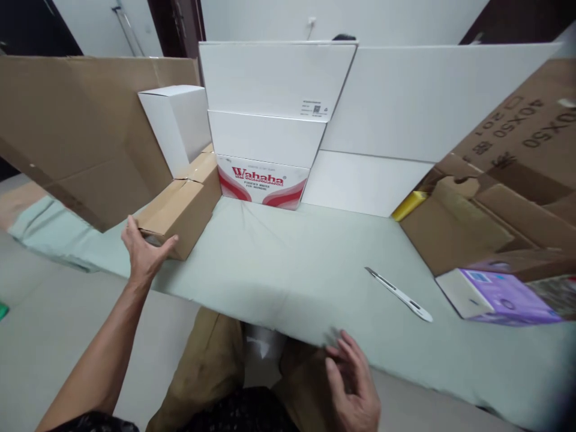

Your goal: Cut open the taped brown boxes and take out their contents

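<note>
At the left side of the table, my left hand grips the near end of a long brown cardboard box, thumb on one side and fingers on the other. The box lies on the pale green cloth, and its far end reaches back beside a white carton. My right hand is at the front edge of the table, fingers loosely curled and apart, with nothing in it. Beyond it on the cloth rests a slim white craft knife, its blade end pointing away to the left.
A white box stands by a big brown cardboard panel on the left. White cardboard panels and red-printed Wahaha cardboard line the back. On the right are an open brown carton, a purple box and something yellow.
</note>
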Tool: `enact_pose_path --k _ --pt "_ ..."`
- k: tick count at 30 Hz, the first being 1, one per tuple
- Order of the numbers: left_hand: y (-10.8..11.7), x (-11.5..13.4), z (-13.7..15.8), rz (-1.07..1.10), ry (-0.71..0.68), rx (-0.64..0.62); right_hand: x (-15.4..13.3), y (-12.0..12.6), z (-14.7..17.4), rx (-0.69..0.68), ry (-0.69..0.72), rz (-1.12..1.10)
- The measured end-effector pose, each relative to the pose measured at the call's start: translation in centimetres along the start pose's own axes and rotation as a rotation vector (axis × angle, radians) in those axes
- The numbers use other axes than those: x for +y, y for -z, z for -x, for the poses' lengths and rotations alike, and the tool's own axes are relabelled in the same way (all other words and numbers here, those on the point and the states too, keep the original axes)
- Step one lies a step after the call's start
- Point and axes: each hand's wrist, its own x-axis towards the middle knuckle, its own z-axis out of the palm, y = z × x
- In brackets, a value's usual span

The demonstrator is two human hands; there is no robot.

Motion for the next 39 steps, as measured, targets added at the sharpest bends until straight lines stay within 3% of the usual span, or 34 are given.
enact_pose_path --k 6,13,18,24,33,39 --pt "-0.9 0.1 0.6 0.008 -0.010 0.149 -0.8 -2.4 0.8 -0.094 0.081 -0.013" --pt "-0.4 -0.6 1.7 0.018 -0.008 0.166 0.5 -2.2 -0.4 -0.104 0.097 0.009" --pt "0.2 -0.6 4.3 0.083 -0.049 0.155 -0.7 -2.8 -0.7 -0.128 0.095 0.002" --pt "0.7 0.5 8.1 0.187 -0.106 0.018 -1.9 -3.1 -1.6 -0.119 0.063 -0.014" --pt "-0.6 4.0 12.9 0.406 -0.297 -0.330 -4.1 -3.8 -5.6 -0.143 -0.245 -0.108" --pt "-2.2 5.9 13.4 0.565 -0.345 -0.557 -4.0 -5.5 -9.3 -0.226 -0.204 -0.205"
